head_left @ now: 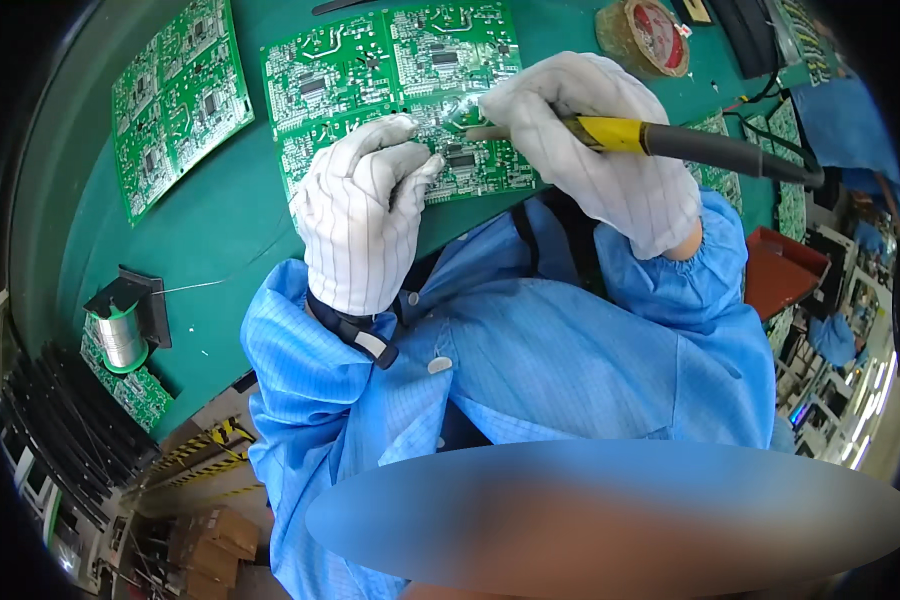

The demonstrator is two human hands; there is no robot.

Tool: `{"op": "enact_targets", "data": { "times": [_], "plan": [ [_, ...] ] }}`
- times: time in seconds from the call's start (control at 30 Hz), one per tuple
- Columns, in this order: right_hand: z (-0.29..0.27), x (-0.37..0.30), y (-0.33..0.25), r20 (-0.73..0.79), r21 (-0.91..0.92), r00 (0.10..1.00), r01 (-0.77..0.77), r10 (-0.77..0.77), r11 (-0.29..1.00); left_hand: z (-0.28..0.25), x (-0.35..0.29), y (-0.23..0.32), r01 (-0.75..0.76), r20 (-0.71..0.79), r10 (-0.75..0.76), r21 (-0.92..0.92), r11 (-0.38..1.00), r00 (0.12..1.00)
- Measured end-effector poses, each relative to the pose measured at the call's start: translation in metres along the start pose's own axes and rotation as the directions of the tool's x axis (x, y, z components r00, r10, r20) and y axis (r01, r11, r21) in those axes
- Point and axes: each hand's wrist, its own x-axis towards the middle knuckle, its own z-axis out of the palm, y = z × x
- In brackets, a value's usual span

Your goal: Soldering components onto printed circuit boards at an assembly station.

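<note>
My right hand (600, 150), in a white striped glove, is closed around a soldering iron (710, 148) with a yellow and dark handle. The iron's tip points left, over a green circuit board panel (342, 62) populated with small parts. My left hand (358, 215), gloved alike, rests over the panel's near side with thumb and fingers pinched. A thin solder wire (215, 283) runs from a spool (120, 340) on a dark stand to this hand. The wire's end at the fingertips is too fine to make out.
Another green board panel (182, 100) lies at the left of the green bench mat (210, 240). A tape roll (642, 38) sits at the far right. Further right are a red tray (782, 272) and more boards. Black slotted racks (70, 430) stand at lower left.
</note>
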Motion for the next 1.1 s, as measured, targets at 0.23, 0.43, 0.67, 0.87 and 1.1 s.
{"op": "enact_targets", "data": {
  "times": [0.23,0.43,0.67,0.87,1.1],
  "plan": [
    [0.010,0.008,0.000,-0.003,0.020,1.000,-0.031,0.031,0.999,0.002,-0.001,0.000,0.011,0.003,-0.011,-0.008,1.000,1.000],
    [0.013,0.008,0.004,0.020,-0.025,0.999,0.031,-0.030,0.999,0.003,-0.001,-0.001,0.012,0.005,-0.012,-0.006,1.000,1.000],
    [0.011,0.009,0.003,0.018,-0.010,0.999,-0.035,0.035,0.999,0.003,-0.002,0.001,0.030,-0.002,-0.030,0.000,1.000,1.000],
    [0.011,0.008,0.004,-0.012,0.006,1.000,-0.022,0.022,1.000,0.003,-0.002,0.001,0.024,-0.010,-0.024,-0.004,1.000,1.000],
    [-0.018,-0.006,0.002,-0.010,0.232,0.963,-0.261,0.271,0.937,0.002,-0.001,0.001,0.022,-0.007,-0.022,-0.015,1.000,1.000]
  ]
}}
